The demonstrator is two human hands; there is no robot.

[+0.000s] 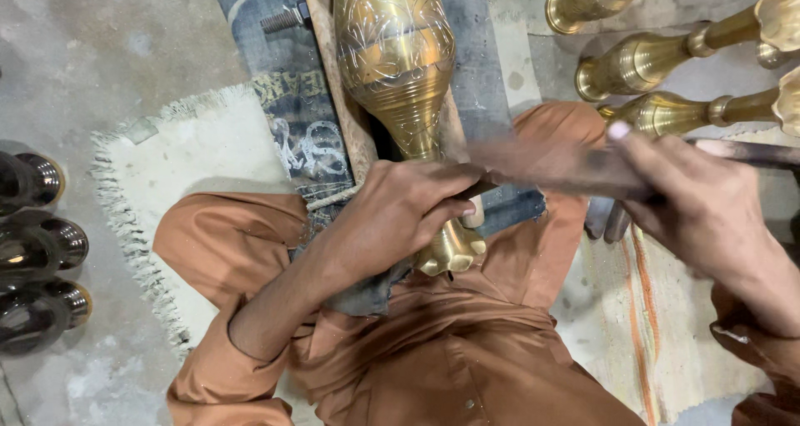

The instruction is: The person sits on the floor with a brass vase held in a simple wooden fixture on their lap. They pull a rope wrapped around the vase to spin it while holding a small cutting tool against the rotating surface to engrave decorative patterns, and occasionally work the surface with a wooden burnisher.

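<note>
An engraved brass vase (394, 55) lies lengthwise on a wooden rest over denim cloth (300, 101), its flared mouth (450, 251) toward my lap. My left hand (400, 213) grips the vase's narrow neck and a small chisel-like tool against it. My right hand (696, 201) holds a dark bar or hammer (567, 163), blurred with motion, just right of the neck.
Several more brass vases (642, 59) lie at the upper right. Dark rounded vessels (37, 251) stand along the left edge. A fringed cream mat (183, 159) covers the concrete floor under my crossed legs, which are in brown cloth.
</note>
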